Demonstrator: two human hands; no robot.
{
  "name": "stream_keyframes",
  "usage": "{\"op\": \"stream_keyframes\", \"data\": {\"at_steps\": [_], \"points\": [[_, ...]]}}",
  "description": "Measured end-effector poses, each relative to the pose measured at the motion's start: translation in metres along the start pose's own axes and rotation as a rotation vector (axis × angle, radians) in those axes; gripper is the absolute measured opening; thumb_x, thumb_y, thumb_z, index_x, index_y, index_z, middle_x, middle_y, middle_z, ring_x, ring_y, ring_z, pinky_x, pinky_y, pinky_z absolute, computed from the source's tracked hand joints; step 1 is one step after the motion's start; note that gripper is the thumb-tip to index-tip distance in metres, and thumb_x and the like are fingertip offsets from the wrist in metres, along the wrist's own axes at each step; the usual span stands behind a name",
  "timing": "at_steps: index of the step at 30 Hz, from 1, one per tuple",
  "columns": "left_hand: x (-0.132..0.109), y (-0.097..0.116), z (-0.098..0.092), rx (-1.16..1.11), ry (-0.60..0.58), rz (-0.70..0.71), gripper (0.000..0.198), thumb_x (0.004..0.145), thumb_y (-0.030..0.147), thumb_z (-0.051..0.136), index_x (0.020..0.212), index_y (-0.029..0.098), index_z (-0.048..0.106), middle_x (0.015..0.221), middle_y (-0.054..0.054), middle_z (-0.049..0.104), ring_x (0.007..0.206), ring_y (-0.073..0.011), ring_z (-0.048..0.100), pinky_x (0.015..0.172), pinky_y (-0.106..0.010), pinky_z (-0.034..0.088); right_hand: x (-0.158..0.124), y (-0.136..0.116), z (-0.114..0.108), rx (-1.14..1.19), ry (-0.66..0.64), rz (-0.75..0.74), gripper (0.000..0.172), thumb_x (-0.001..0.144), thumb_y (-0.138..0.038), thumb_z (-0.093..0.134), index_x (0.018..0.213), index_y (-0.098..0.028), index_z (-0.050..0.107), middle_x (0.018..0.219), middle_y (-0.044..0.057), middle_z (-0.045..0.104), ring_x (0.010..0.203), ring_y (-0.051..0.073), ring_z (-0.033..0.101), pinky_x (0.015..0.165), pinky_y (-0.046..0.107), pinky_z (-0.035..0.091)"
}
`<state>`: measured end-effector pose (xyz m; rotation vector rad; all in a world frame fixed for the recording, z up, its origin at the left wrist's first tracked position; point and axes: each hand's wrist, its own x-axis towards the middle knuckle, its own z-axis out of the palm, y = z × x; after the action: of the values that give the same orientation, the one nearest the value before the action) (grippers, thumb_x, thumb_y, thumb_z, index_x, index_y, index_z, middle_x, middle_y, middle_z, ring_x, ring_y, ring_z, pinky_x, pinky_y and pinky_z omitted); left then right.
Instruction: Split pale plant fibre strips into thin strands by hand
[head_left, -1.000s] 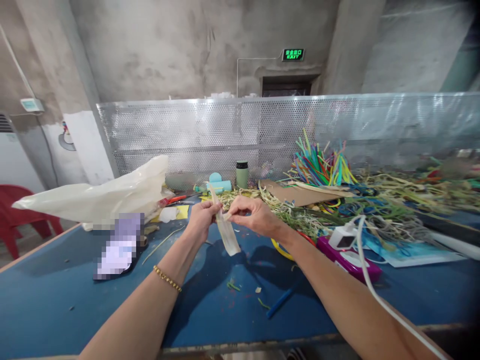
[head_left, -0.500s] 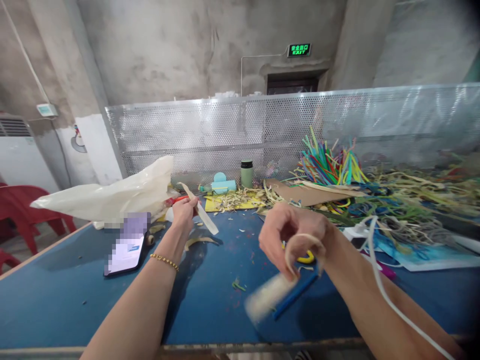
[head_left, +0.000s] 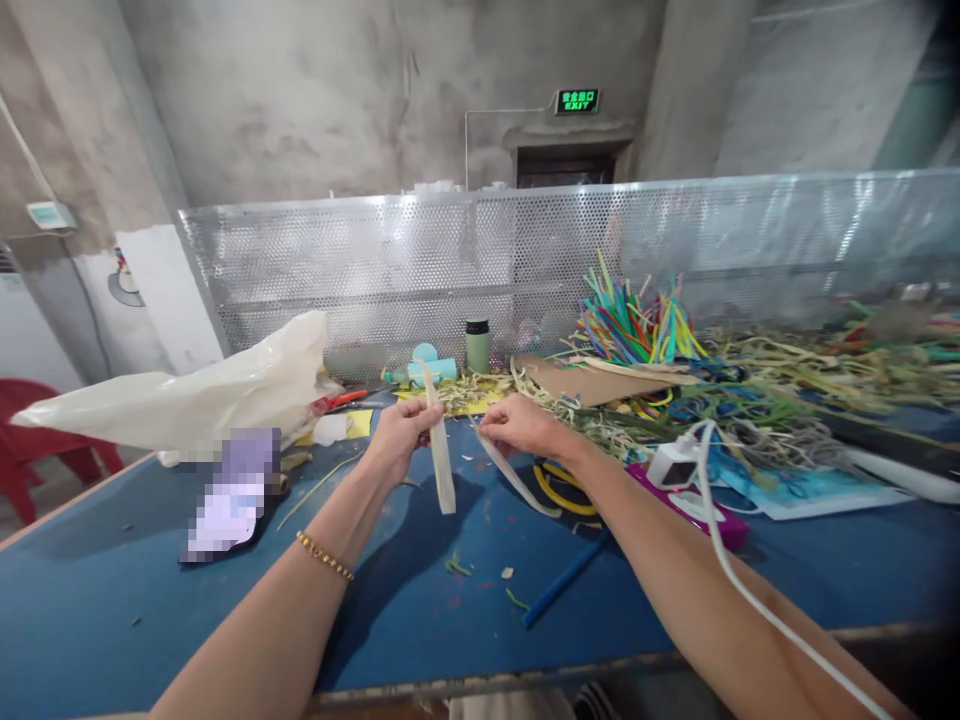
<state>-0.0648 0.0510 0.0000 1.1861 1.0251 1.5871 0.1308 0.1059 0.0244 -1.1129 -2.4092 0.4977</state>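
My left hand (head_left: 409, 430) is closed on a flat pale strip (head_left: 442, 460), which stands nearly upright above the blue table (head_left: 420, 620). To its right, my right hand (head_left: 517, 425) pinches the upper end of a thinner pale strip (head_left: 514, 480) that curves down toward a yellow loop (head_left: 566, 492). The two hands are apart, fingertips facing each other. A blue tube (head_left: 566, 580) lies below my right forearm.
A phone (head_left: 232, 500) and a white plastic bag (head_left: 217, 390) are at the left. Behind stand a green jar (head_left: 478, 347) and colourful strips (head_left: 637, 320). A white charger (head_left: 673, 463) with its cable crosses the right side, near tangled fibres (head_left: 795, 400).
My right hand has moved up and left, toward my left hand; the wide curled strip under it is gone from there and a thin strip shows. The view has turned slightly right.
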Motion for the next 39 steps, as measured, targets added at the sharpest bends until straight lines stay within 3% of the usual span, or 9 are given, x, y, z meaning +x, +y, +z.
{"op": "stream_keyframes", "data": {"at_steps": [2, 4, 8, 12, 15, 23, 29, 39], "points": [[-0.002, 0.0, 0.004, -0.005, -0.019, 0.002, 0.036, 0.054, 0.04, 0.085, 0.068, 0.012, 0.067, 0.054, 0.002, 0.054, 0.048, -0.0071, 0.046, 0.047, -0.021, 0.032, 0.0, -0.002, 0.0, -0.166, 0.182, -0.044, 0.021, 0.08, -0.015, 0.053, 0.083, -0.015, 0.074, 0.083, 0.008, 0.074, 0.079, 0.018, 0.067, 0.068, 0.024, 0.047], [-0.003, 0.0, 0.005, -0.009, -0.026, 0.005, 0.036, 0.054, 0.04, 0.085, 0.069, 0.012, 0.068, 0.054, 0.002, 0.054, 0.048, -0.0071, 0.045, 0.048, -0.022, 0.032, -0.001, -0.009, 0.001, -0.163, 0.285, -0.114, 0.021, 0.083, -0.017, 0.053, 0.088, -0.016, 0.074, 0.09, 0.008, 0.074, 0.085, 0.019, 0.067, 0.072, 0.025, 0.047], [-0.005, 0.002, 0.008, -0.006, -0.061, 0.041, 0.033, 0.057, 0.04, 0.083, 0.068, 0.012, 0.068, 0.057, 0.0, 0.058, 0.051, -0.008, 0.047, 0.051, -0.023, 0.034, -0.004, -0.025, 0.015, 0.182, 0.108, -0.174, 0.026, 0.084, -0.036, 0.058, 0.076, -0.014, 0.07, 0.063, 0.003, 0.066, 0.054, 0.013, 0.059, 0.052, 0.023, 0.043], [-0.006, 0.004, 0.011, 0.013, -0.087, 0.071, 0.031, 0.058, 0.036, 0.082, 0.073, 0.012, 0.07, 0.058, 0.0, 0.06, 0.052, -0.0088, 0.049, 0.051, -0.022, 0.035, -0.003, -0.027, 0.032, 0.329, 0.121, -0.198, 0.022, 0.079, -0.032, 0.062, 0.067, -0.014, 0.064, 0.052, -0.002, 0.057, 0.047, 0.01, 0.052, 0.047, 0.021, 0.039], [-0.006, 0.004, 0.01, 0.066, -0.1, 0.07, 0.025, 0.059, 0.032, 0.08, 0.068, 0.012, 0.068, 0.056, 0.0, 0.06, 0.049, -0.0082, 0.049, 0.049, -0.022, 0.035, -0.002, -0.024, 0.035, 0.414, 0.128, -0.133, 0.023, 0.081, -0.033, 0.058, 0.066, -0.016, 0.059, 0.049, -0.003, 0.053, 0.043, 0.01, 0.05, 0.041, 0.02, 0.039], [-0.006, 0.005, 0.008, 0.312, -0.093, 0.112, 0.012, 0.065, 0.022, 0.064, 0.057, 0.014, 0.063, 0.049, 0.0, 0.055, 0.045, -0.0086, 0.047, 0.047, -0.022, 0.038, -0.003, -0.023, 0.034, 0.459, 0.158, -0.066, 0.02, 0.081, -0.032, 0.059, 0.069, -0.016, 0.059, 0.048, -0.003, 0.054, 0.04, 0.008, 0.048, 0.036, 0.017, 0.04], [-0.006, 0.007, 0.009, 0.328, -0.066, 0.144, 0.012, 0.063, 0.018, 0.063, 0.053, 0.015, 0.059, 0.048, 0.001, 0.055, 0.045, -0.0085, 0.047, 0.047, -0.021, 0.039, -0.003, -0.027, 0.031, 0.482, 0.168, -0.023, 0.019, 0.077, -0.03, 0.063, 0.066, -0.016, 0.06, 0.045, -0.004, 0.053, 0.037, 0.008, 0.047, 0.034, 0.017, 0.038], [-0.006, 0.008, 0.007, 0.398, -0.117, 0.131, 0.016, 0.066, 0.024, 0.068, 0.055, 0.015, 0.06, 0.05, -0.001, 0.057, 0.045, -0.0087, 0.047, 0.046, -0.022, 0.035, -0.003, -0.024, 0.029, 0.462, 0.194, -0.05, 0.012, 0.075, -0.025, 0.064, 0.07, -0.014, 0.064, 0.045, -0.003, 0.057, 0.038, 0.008, 0.05, 0.036, 0.016, 0.038]]}}
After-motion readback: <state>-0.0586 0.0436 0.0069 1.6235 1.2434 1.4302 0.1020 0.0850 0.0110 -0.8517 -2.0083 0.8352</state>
